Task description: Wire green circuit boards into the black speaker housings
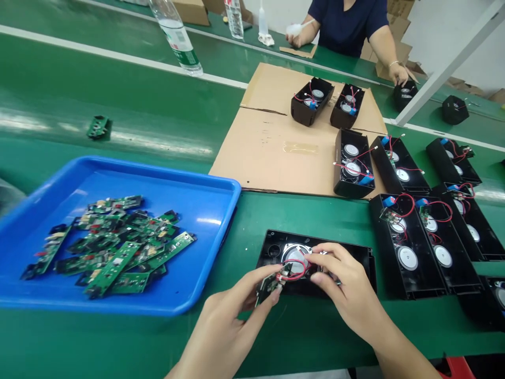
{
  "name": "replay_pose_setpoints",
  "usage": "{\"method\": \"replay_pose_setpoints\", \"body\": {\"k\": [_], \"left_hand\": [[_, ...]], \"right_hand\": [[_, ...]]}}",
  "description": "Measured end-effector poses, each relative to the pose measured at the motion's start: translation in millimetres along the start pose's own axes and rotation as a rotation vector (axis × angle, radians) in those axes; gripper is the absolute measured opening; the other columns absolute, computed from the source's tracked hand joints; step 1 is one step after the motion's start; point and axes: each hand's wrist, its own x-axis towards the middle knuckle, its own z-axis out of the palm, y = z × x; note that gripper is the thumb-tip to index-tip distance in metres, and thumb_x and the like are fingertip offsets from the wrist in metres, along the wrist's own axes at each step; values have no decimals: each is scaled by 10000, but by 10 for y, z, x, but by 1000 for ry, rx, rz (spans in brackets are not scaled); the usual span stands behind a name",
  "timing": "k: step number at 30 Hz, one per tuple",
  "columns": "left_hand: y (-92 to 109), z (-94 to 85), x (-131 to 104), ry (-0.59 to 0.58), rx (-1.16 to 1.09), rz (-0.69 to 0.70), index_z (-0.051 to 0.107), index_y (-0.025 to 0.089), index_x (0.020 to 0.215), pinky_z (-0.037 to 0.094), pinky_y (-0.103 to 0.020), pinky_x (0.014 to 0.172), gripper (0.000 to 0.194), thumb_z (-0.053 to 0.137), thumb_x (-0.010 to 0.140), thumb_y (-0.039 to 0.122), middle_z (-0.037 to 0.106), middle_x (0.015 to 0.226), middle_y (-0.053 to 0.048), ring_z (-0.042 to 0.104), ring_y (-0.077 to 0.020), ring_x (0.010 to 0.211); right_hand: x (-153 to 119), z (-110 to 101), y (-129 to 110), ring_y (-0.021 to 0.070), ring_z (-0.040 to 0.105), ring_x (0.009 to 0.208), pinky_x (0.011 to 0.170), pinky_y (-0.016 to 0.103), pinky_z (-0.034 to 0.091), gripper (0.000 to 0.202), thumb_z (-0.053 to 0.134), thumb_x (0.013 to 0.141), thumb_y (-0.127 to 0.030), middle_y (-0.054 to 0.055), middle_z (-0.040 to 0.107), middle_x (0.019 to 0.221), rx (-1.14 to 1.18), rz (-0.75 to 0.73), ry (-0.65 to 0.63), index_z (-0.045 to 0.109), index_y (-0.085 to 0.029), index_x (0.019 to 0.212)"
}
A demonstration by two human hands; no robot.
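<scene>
A black speaker housing [361, 252] lies on the green table in front of me, with a round silver speaker [292, 257] in it. Over its left part, my left hand [240, 305] grips a small green circuit board [266, 287] between thumb and fingers. A red wire [303, 267] loops from the board toward the right. My right hand [345, 281] is above the housing's middle, its thumb and fingers closed round something small near the wire; the fingers partly hide it. Part of the housing is covered by both hands.
To the left is a blue tray [221, 197] of green circuit boards [114, 268]. Several black housings [410, 258] with speakers stand at the right, others on cardboard [252, 152]. A person [347, 26] across the table touches a black housing [405, 95]. A bottle [179, 42] stands behind.
</scene>
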Motion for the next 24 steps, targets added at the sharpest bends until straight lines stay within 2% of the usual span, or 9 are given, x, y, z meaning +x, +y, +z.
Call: {"method": "replay_pose_setpoints", "body": {"k": [3, 6, 9, 15, 24], "left_hand": [[-14, -2, 16, 26, 6, -67, 653, 270, 961, 519, -126, 432, 204, 606, 768, 225, 745, 658, 64, 690, -137, 484], [-1, 34, 44, 46, -55, -134, 644, 250, 958, 557, -141, 535, 209, 613, 752, 254, 770, 778, 35, 732, -169, 639], [57, 76, 75, 29, -58, -206, 642, 238, 960, 556, -137, 526, 217, 605, 748, 269, 774, 796, 26, 736, -189, 717], [131, 228, 107, -94, -29, -164, 664, 247, 894, 559, -145, 584, 175, 567, 750, 228, 771, 753, 54, 735, -174, 690], [99, 285, 165, -201, -112, -265, 670, 240, 881, 566, -162, 640, 154, 590, 748, 242, 772, 782, 50, 734, -178, 714]], "right_hand": [[67, 22, 5, 178, 611, 884, 786, 301, 501, 251, 422, 942, -214, 62, 650, 974, 11, 37, 22, 621, -193, 1093], [46, 3, 7, 152, 602, 712, 683, 265, 500, 169, 485, 894, -163, 23, 653, 798, 29, 110, 50, 647, -184, 935], [-78, -44, 13, 128, 564, 655, 589, 221, 474, 158, 499, 876, -158, 13, 616, 749, 35, 143, 77, 631, -189, 795], [-254, 43, 53, 111, 507, 599, 534, 214, 447, 130, 522, 849, -131, 14, 574, 731, 64, 34, 146, 603, -180, 760], [-249, 60, 102, 126, 543, 677, 600, 233, 458, 164, 489, 892, -121, 28, 565, 747, 65, -89, 187, 600, -161, 779]]}}
